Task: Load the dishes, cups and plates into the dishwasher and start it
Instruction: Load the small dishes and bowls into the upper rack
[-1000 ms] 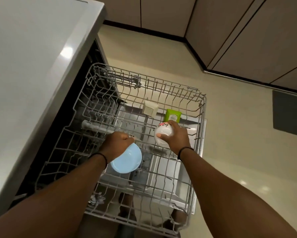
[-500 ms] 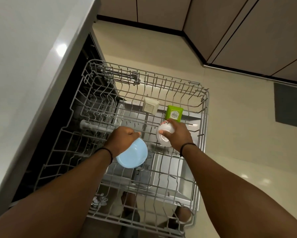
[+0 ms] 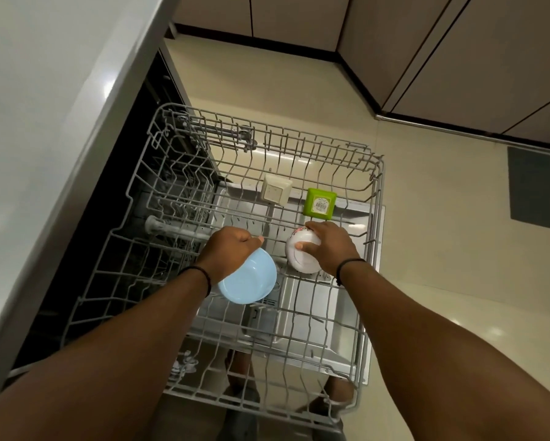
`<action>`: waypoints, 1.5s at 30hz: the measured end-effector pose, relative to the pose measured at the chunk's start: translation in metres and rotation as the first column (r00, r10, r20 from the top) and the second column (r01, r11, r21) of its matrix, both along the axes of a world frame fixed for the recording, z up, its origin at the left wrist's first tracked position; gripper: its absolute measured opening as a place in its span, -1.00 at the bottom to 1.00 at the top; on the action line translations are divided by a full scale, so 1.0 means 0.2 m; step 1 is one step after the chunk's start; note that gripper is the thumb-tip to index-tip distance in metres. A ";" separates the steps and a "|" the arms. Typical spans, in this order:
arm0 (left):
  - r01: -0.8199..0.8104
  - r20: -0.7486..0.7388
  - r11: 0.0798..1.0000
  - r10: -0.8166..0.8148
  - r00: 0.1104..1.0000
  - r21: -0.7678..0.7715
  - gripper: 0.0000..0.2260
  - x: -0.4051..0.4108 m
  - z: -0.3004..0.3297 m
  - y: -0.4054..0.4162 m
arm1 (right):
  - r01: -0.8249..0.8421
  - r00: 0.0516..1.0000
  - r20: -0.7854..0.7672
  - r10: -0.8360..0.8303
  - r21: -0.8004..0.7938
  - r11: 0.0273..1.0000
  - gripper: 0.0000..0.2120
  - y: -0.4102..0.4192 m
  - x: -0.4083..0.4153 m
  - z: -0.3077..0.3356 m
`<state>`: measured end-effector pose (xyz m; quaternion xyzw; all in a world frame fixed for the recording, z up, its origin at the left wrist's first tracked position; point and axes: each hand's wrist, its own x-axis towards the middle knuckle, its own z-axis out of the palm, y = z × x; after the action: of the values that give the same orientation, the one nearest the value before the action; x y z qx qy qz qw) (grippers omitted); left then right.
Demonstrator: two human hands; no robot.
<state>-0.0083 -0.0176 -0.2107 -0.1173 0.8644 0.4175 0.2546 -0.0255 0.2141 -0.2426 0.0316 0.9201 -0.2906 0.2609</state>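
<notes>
The pulled-out grey wire dishwasher rack (image 3: 375, 198) stood over the open steel dishwasher door (image 3: 311, 316), beside the grey worktop (image 3: 44, 100). The left hand (image 3: 232, 253) gripped the rim of a pale blue round plastic bowl (image 3: 251, 283), fingers curled round its far edge, holding it tilted over the middle of the rack. The right hand (image 3: 330, 246) clasped a white ceramic bowl with a patterned rim (image 3: 300, 254), turned on its side with its base facing the camera, fingers wrapped over the top and thumb pressed on the base. Further back in the rack sat a cream square container (image 3: 275, 193) and, just beside it, a green square container with a barcode label (image 3: 319, 202), both upside down.
</notes>
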 end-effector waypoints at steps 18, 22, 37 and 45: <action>-0.524 0.153 0.798 0.502 0.851 0.298 -0.74 -0.07 0.17 -0.06 | 0.192 0.981 0.080 -0.175 -0.462 0.866 -0.42 -0.34 0.10 0.35; -0.503 0.083 0.813 0.502 0.861 0.293 -0.61 -0.11 0.13 -0.11 | 0.063 0.998 0.003 -0.069 -0.446 0.893 -0.38 -0.42 0.05 0.34; -0.091 -0.111 0.996 0.092 0.990 0.021 -0.67 -0.13 -0.11 -0.21 | 0.089 0.995 -0.042 -0.092 -0.070 0.994 -0.19 -0.52 -0.04 0.12; -0.103 -0.043 0.992 0.100 0.994 -0.077 -0.63 -0.14 -0.16 -0.18 | 0.038 0.999 -0.032 -0.037 0.037 0.999 -0.35 -0.52 -0.03 0.08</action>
<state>-0.0356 -0.0545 -0.2435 -0.1629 0.8780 0.3976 0.2110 -0.0324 0.1098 -0.2268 0.0493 0.9286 -0.2785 0.2402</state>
